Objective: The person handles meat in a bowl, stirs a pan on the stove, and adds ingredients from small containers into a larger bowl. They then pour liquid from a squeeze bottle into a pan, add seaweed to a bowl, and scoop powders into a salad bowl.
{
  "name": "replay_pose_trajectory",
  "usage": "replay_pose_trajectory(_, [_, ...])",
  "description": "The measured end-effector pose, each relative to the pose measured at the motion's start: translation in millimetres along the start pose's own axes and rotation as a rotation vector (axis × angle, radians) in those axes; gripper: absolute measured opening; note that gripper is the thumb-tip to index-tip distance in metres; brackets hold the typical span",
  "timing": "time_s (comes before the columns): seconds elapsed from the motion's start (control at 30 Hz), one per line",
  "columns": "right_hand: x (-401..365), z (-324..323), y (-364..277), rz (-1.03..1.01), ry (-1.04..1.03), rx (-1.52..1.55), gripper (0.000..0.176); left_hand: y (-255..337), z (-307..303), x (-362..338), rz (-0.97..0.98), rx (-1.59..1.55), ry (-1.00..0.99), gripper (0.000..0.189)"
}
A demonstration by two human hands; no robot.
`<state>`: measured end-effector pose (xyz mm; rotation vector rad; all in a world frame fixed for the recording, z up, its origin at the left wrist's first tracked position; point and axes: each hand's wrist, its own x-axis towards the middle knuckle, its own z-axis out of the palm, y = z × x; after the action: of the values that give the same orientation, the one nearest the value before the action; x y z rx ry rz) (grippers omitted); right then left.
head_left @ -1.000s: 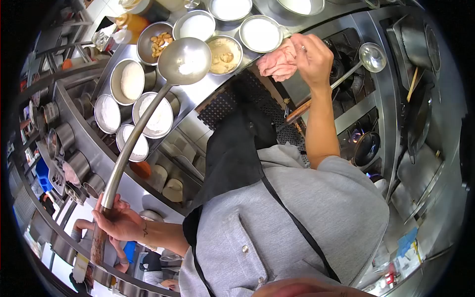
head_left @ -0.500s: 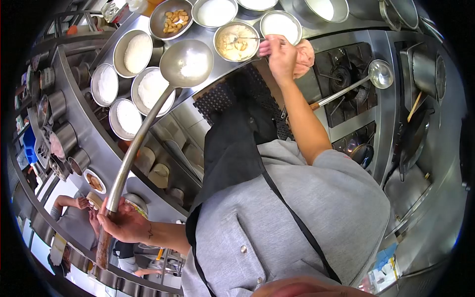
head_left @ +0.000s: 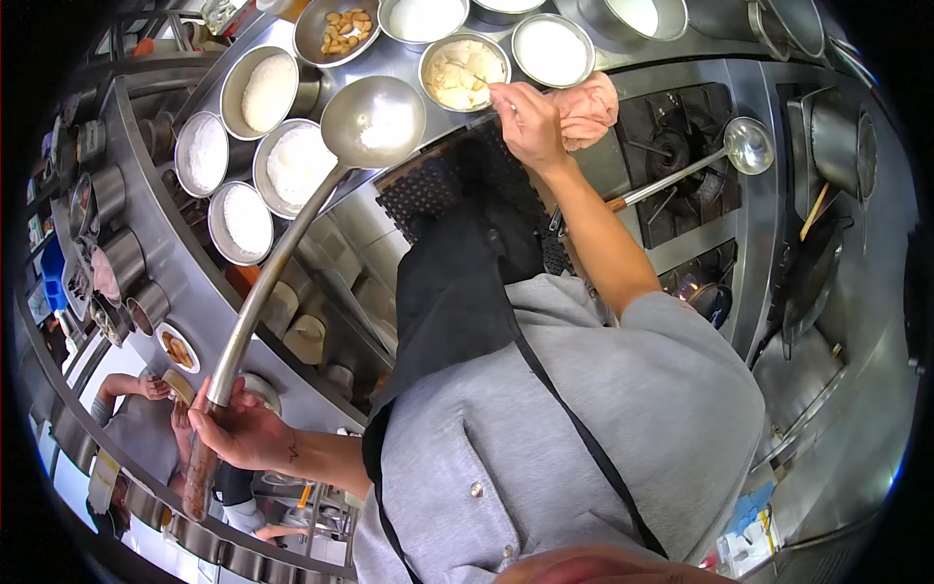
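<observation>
In my left hand [head_left: 243,428] is the wooden grip of a big long-handled ladle [head_left: 375,122], its wide metal bowl held up beside the containers at the counter's edge. My right hand [head_left: 530,122] pinches a thin spoon [head_left: 484,80] at the near right rim of a round metal container [head_left: 425,90]. Pale yellow, lumpy paste [head_left: 459,68] fills this container, and the spoon's tip lies in it. A crumpled pink cloth [head_left: 589,109] lies right beside my right hand.
Several metal containers of white powder, such as one [head_left: 553,51] at the right, crowd the counter. Brown pieces [head_left: 345,32] fill another. A smaller ladle [head_left: 747,146] rests across the stove [head_left: 676,146]. A co-worker's hands [head_left: 165,389] are at the lower left.
My right hand has moved down and slightly left, drawing the spoon toward the paste container's near rim. The ladle in my left hand has shifted only slightly.
</observation>
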<state>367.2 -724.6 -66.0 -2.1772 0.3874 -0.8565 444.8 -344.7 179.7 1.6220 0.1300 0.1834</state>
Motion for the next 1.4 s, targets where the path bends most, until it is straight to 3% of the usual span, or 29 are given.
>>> replay_pose_trajectory(0.1, [1.2, -4.3, -4.2, -0.069, 0.106, -0.072, 0.008, 1.9, -1.3, -0.3, 0.005, 0.015, -0.014, 0.045])
replay_pose_trajectory(0.23, [-6.8, 1.9, -0.9, 0.007, 0.051, -0.005, 0.007, 3.2, 4.9, -4.0, -0.018, -0.007, 0.009, 0.045])
replay_pose_trajectory(0.3, [-9.2, 2.5, -0.8, 0.215, 0.148, 0.110, 0.010, 4.9, 4.9, -5.0, -0.034, -0.013, 0.003, 0.045])
replay_pose_trajectory(0.37, [-9.8, 6.2, 4.7, 0.218, 0.126, 0.097, 0.015, 4.2, 7.8, -7.7, -0.006, 0.016, -0.012, 0.047])
replay_pose_trajectory(0.43, [-4.9, 10.1, 0.4, 0.589, 0.217, 0.447, 0.018, 3.0, 7.1, -6.4, -0.013, 0.025, -0.004, 0.047])
replay_pose_trajectory(0.47, [-4.1, 10.6, 6.6, 0.657, 0.261, 0.504, 0.022, 2.9, 6.9, -5.8, -0.019, 0.040, 0.005, 0.047])
replay_pose_trajectory(0.6, [2.1, -0.2, 16.7, 0.832, 0.366, 0.805, 0.020, 3.6, 10.5, -8.3, -0.020, 0.019, -0.010, 0.046])
replay_pose_trajectory(0.87, [16.6, -39.6, -9.4, 0.911, 0.429, 0.803, 0.020, -2.0, 10.4, -5.5, -0.048, -0.020, -0.030, 0.045])
replay_pose_trajectory(1.03, [28.0, -60.4, -27.1, 0.861, 0.429, 0.846, 0.019, -7.3, 18.6, -6.3, -0.053, -0.021, -0.059, 0.044])
replay_pose_trajectory(1.1, [33.6, -63.7, -34.0, 0.793, 0.331, 0.903, 0.019, -11.2, 21.7, -5.8, -0.060, -0.019, -0.041, 0.044])
replay_pose_trajectory(1.17, [41.4, -45.8, -35.3, 0.689, 0.310, 0.803, 0.020, -17.3, 24.6, -3.7, -0.055, -0.070, -0.123, 0.042])
replay_pose_trajectory(1.23, [60.1, -19.4, -22.6, 0.441, 0.288, 0.630, 0.021, -18.4, 32.2, 0.0, -0.092, -0.090, -0.151, 0.041])
replay_pose_trajectory(1.4, [102.8, 49.1, 28.2, 0.266, 0.031, 0.222, 0.023, -15.6, 42.9, -2.0, -0.046, -0.053, -0.172, 0.040])
